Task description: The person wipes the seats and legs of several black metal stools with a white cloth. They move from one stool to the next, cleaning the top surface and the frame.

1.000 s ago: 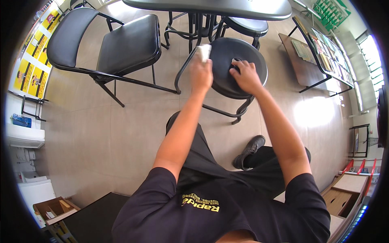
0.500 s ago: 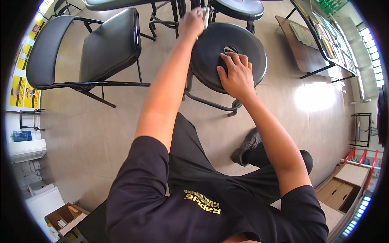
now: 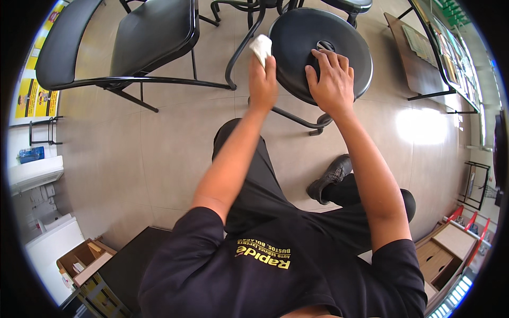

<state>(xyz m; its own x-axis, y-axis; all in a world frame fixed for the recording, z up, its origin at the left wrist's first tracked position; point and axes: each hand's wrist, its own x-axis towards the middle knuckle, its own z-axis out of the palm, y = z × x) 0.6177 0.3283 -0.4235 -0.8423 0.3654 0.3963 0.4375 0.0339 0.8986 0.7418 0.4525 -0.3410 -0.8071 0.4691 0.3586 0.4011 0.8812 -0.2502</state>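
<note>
A black round stool [image 3: 286, 42] with a small hole in its seat stands in front of me. My right hand [image 3: 333, 87] lies on the near right part of the seat, fingers apart, their tips at the hole's edge. Just off the seat's left rim, my left hand [image 3: 262, 87] is closed around a folded white cloth [image 3: 261, 47], which sticks up past the fingers. Part of the cloth is hidden inside that hand.
A black folding chair [image 3: 154, 37] stands to the left of the stool. Another round stool [image 3: 352, 5] is behind it. At the far right is a table with a lower wooden shelf [image 3: 419, 61]. My shoe [image 3: 331, 177] rests on the tiled floor.
My left hand has come back toward me with the cloth, from the stool's far left side to its near left rim. My right hand stays on the seat. The view has shifted.
</note>
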